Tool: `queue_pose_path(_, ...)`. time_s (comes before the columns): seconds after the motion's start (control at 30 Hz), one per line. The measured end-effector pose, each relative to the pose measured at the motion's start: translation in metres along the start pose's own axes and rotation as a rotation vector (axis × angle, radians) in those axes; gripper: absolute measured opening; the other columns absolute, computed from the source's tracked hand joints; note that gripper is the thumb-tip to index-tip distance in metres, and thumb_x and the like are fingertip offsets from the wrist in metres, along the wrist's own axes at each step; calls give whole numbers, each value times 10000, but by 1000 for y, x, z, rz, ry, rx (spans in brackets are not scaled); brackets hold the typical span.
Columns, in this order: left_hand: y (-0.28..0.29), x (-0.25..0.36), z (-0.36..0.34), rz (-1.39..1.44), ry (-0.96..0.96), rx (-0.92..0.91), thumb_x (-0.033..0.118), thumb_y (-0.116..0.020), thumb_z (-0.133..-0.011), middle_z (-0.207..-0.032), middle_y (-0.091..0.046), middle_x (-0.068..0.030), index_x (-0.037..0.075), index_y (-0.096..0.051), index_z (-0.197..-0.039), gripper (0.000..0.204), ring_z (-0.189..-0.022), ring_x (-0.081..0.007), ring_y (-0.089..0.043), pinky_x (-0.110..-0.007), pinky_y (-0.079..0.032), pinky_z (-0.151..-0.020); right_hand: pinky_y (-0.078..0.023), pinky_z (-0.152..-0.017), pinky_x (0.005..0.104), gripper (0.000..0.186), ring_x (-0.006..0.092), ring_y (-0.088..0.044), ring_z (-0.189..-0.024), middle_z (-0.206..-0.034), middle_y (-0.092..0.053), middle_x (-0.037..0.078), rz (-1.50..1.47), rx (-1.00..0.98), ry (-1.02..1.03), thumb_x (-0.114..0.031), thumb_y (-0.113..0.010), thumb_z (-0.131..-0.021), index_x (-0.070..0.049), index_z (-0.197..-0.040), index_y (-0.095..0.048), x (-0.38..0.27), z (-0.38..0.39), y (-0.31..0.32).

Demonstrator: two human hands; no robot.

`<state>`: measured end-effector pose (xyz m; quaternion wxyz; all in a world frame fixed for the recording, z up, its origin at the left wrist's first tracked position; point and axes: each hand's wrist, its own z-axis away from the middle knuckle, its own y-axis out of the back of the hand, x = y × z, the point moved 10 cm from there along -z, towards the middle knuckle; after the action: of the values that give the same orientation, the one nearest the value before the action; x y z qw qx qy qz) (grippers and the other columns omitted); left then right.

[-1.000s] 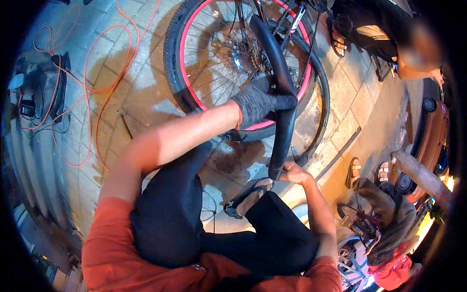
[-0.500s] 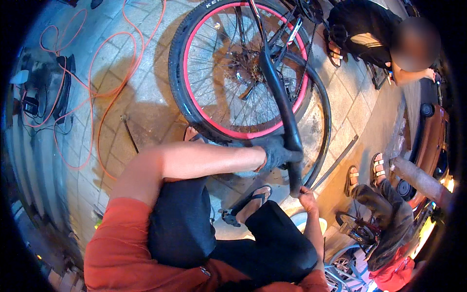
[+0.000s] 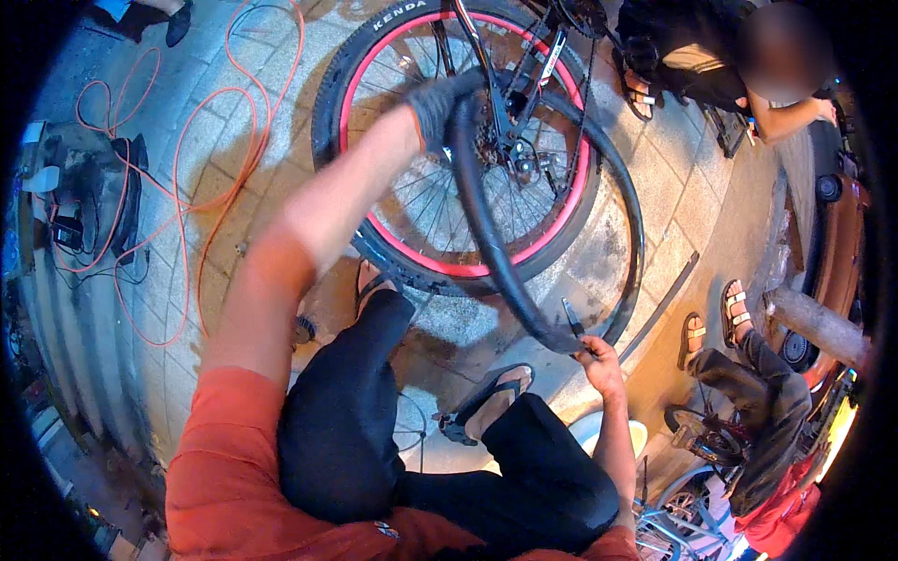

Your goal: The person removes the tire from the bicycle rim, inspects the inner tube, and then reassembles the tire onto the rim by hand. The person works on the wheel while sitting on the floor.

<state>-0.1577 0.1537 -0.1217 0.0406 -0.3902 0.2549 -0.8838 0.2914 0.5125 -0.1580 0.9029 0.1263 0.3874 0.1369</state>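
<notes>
A black bicycle inner tube (image 3: 491, 238) hangs in a big loop across a wheel with a pink rim (image 3: 374, 215) and a black tyre. My left hand (image 3: 440, 105), in a dark grey glove, is closed round the tube's upper part near the bicycle frame; its fingertips are partly hidden. Lower right, my bare right hand (image 3: 601, 366) pinches the tube's lower end. A slim pointed piece (image 3: 571, 318) sticks up beside those fingers, too small to tell its kind. The tube's other side curves down right of the wheel.
Orange hose (image 3: 178, 187) lies coiled on the paving at left. A long dark bar (image 3: 662, 307) lies to the right. A pale basin (image 3: 613, 432) stands by my right forearm. Another person (image 3: 687, 47) crouches at upper right; sandalled feet (image 3: 736, 304) are at right.
My left hand has moved up and left from the tube's lower part to near the frame, drawing the tube into a wide curve. My right hand still holds the lower end.
</notes>
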Motion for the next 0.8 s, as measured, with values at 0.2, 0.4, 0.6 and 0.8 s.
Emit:
queue_pose_path(0.2, 95, 164, 28, 86, -493, 160, 309, -611, -1007, -752, -586, -28, 116, -690, -1003, 209, -617, -185, -546, -342, -475, -558, -555, -860, 365, 261, 266, -720, -986, -1093, -733, 176, 129, 88, 269, -86, -680, -968, -10, -1217, -694, -140, -30, -27)
queue_pose_path(0.4, 319, 253, 150, 360, -330, -64, 428, -542, -1052, -876, -680, -88, 56, -677, -1153, 408, -794, -235, -658, -397, -561, -720, -561, -888, 400, 294, 301, -712, -1014, -1087, -713, 167, 295, -34, 743, -115, -684, -959, -33, -1242, -684, -318, -28, -88)
queue_pose_path(0.6, 255, 118, 235, 427, -363, 611, 618, -601, -970, -1587, -354, -288, 53, -262, -1588, 904, -1358, -538, -477, -700, -436, -1069, -535, -738, 323, 232, 123, -639, -794, -865, -716, 59, 186, -294, 364, -132, -680, -967, -31, -1171, -722, -326, -2, -58)
queue_pose_path(0.8, 204, 77, 264, 314, -184, 396, 444, -605, -1022, -1323, -621, -187, 87, -610, -1290, 446, -1227, -366, -607, -621, -454, -1077, -534, -682, 320, 216, 121, -652, -729, -770, -707, 52, 312, -280, 264, -163, -705, -890, -3, -1017, -773, -333, 56, -18)
